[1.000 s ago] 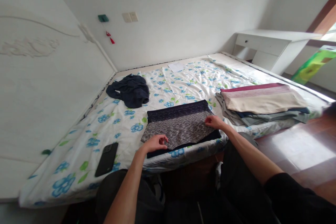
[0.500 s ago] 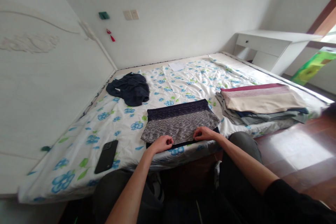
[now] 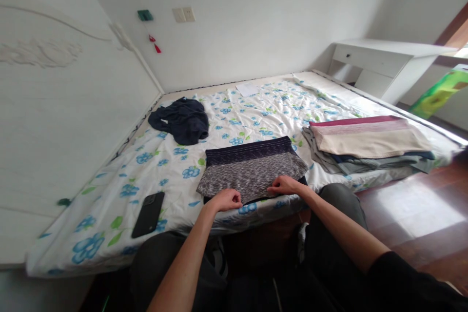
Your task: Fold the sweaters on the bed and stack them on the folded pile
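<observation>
A folded knit garment (image 3: 252, 168), speckled grey with a dark navy band along its far side, lies flat near the front edge of the bed. At its near edge, left of centre, my left hand (image 3: 227, 200) is closed with curled fingers pinching the cloth. To the right, my right hand (image 3: 284, 185) pinches the same edge, fingers bent down onto it. Some black cloth shows beneath the garment along the near side. My fingertips are partly hidden.
A floral sheet (image 3: 190, 224) covers the bed. On it lie a black phone (image 3: 148, 214), a crumpled navy garment (image 3: 183, 119), a stack of folded clothes (image 3: 373, 139) and a white paper (image 3: 247, 89). A white desk (image 3: 380, 61) stands behind, right.
My right hand has shifted slightly left along the near edge, and less black cloth shows between the hands. The view has tilted a little; the other things stay put.
</observation>
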`<state>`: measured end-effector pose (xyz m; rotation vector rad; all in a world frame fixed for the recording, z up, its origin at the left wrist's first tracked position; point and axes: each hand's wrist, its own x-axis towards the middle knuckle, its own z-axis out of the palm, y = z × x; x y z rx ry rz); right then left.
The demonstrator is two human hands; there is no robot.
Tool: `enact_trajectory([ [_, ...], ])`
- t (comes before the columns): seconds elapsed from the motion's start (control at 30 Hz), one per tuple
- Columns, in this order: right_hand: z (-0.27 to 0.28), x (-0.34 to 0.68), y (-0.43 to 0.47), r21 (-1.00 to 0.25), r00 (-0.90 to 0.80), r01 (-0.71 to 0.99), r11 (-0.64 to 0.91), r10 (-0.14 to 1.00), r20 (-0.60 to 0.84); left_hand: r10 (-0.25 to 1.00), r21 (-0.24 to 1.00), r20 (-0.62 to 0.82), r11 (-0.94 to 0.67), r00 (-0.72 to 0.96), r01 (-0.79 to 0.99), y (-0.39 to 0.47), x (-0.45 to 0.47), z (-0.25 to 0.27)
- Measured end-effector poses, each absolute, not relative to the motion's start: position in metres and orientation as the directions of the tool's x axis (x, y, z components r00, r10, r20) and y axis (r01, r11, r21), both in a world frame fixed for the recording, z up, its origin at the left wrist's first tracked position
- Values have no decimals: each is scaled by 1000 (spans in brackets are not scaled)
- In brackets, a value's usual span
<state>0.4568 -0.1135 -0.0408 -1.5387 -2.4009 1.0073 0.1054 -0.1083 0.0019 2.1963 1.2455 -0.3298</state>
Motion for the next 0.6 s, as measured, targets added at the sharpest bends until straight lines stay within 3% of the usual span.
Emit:
enact_trajectory([
  [0.17,-38,428,-122,-408,-281,893,190,943,-177,700,324,-494,-403,516,856,-109,110,7],
  [0.37,-40,402,-124,-482,-535,736,476,844,18,690,242,-549,-409,472,880,-110,122,13],
  [0.6,-35,397,-111,-540,-583,714,446,806,-105,698,199,-551,-422,457,885,-104,129,11],
])
